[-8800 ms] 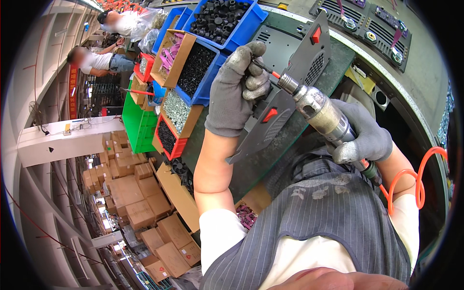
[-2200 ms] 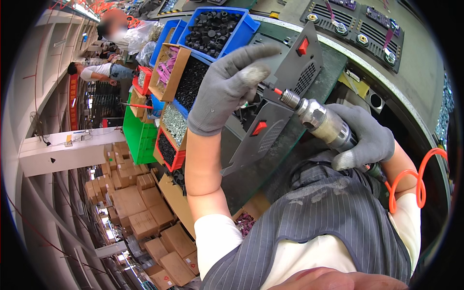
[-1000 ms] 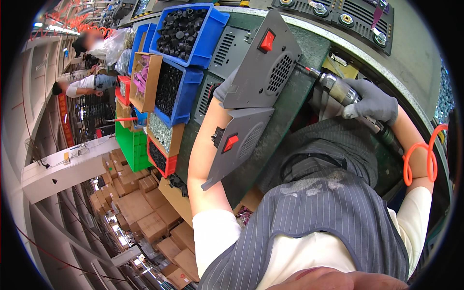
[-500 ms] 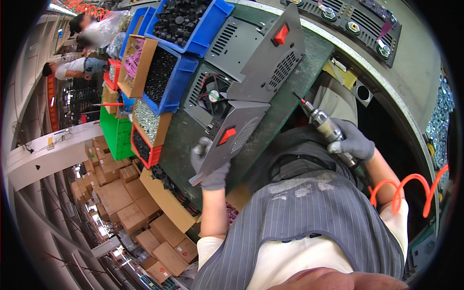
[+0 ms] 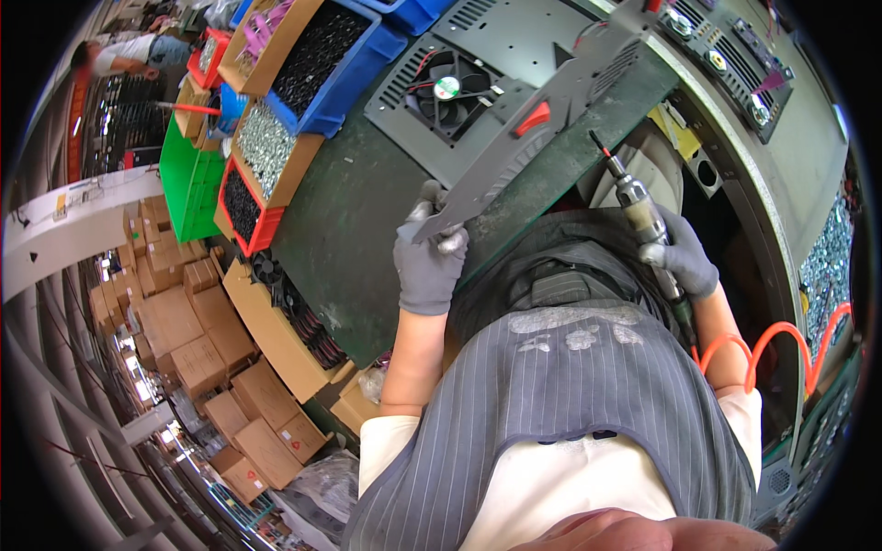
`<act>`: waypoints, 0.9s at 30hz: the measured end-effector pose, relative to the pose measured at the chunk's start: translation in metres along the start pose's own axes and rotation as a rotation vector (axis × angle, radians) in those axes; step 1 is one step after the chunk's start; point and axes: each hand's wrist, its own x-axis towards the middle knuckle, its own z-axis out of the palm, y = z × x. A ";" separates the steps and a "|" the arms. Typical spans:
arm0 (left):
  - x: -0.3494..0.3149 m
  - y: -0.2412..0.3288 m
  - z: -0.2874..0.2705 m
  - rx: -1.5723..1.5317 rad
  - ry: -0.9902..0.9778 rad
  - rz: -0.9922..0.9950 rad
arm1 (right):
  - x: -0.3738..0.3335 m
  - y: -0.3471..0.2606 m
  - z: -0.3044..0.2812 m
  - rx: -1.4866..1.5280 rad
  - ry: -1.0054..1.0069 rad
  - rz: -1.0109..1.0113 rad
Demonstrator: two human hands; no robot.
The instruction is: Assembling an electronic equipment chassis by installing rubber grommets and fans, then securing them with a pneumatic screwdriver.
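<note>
Gloved in grey, my left hand (image 5: pixel 429 266) is closed on the near corner of an upright grey metal panel (image 5: pixel 491 165) with a red rocker switch (image 5: pixel 533 118). The panel joins a flat grey plate carrying a black cooling fan (image 5: pixel 450 89) with thin red wires. Behind it, a second grey metal housing (image 5: pixel 528 41) is partly covered by the panel. My right hand (image 5: pixel 684 254), also gloved, is wrapped around a power screwdriver (image 5: pixel 636 200) over my lap. Its thin bit points up and away from the panel, touching nothing, and an orange coiled hose (image 5: pixel 781 335) runs near its lower end.
Left of the housings stand a blue bin (image 5: pixel 331 108) of small black parts, a carton of silvery screws (image 5: pixel 265 147) and a red bin (image 5: pixel 248 225) of black screws. Black fans (image 5: pixel 266 268) lie by the table's left edge. A metal rail (image 5: pixel 735 165) curves along the right.
My left hand and the held panel with its fan plate have moved away from me and to the right, closer to the second housing. The screwdriver stays in my right hand; my view has shifted.
</note>
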 end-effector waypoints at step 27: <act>-0.034 -0.031 0.024 0.400 -0.043 -0.091 | -0.022 -0.054 0.081 -0.062 -0.393 0.090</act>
